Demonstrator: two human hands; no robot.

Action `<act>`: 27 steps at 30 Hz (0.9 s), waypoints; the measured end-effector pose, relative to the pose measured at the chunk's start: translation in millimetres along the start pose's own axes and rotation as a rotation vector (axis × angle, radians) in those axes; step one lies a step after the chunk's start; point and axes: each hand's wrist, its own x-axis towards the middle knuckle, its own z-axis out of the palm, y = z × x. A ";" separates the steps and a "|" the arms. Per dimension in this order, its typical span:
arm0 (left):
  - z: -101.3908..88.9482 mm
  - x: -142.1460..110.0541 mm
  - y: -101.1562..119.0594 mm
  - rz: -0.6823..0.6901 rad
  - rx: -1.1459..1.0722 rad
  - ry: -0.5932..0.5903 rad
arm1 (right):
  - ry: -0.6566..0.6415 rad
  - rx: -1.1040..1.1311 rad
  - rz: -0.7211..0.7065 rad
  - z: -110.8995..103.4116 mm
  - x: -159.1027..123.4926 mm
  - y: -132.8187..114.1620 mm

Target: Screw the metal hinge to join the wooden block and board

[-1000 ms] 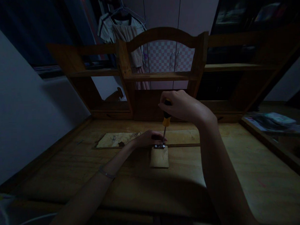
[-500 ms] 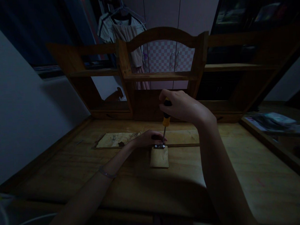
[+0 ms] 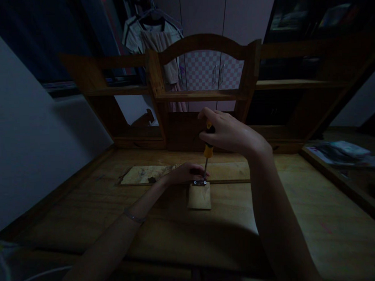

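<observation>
Right hand (image 3: 226, 130) — bent downward — grips screwdriver (image 3: 208, 151)

dim wooden shelves (image 3: 201, 95), wardrobe (image 3: 201, 17), pale wall (image 3: 18, 134)

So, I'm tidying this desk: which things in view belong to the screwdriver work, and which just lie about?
In use:
yellow-and-black screwdriver, in the right hand
small metal hinge-like plate
small squarish pale wooden piece
long, stained pale wooden board, under the left hand

Seemingly apart:
thin white cable, lower left
blurred flat pile, right
white dark-trimmed shirt, hanging
</observation>
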 end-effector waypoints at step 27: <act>0.7 -0.2 2.8 0.036 0.062 0.005 | 0.073 -0.126 0.014 5.0 6.6 -4.5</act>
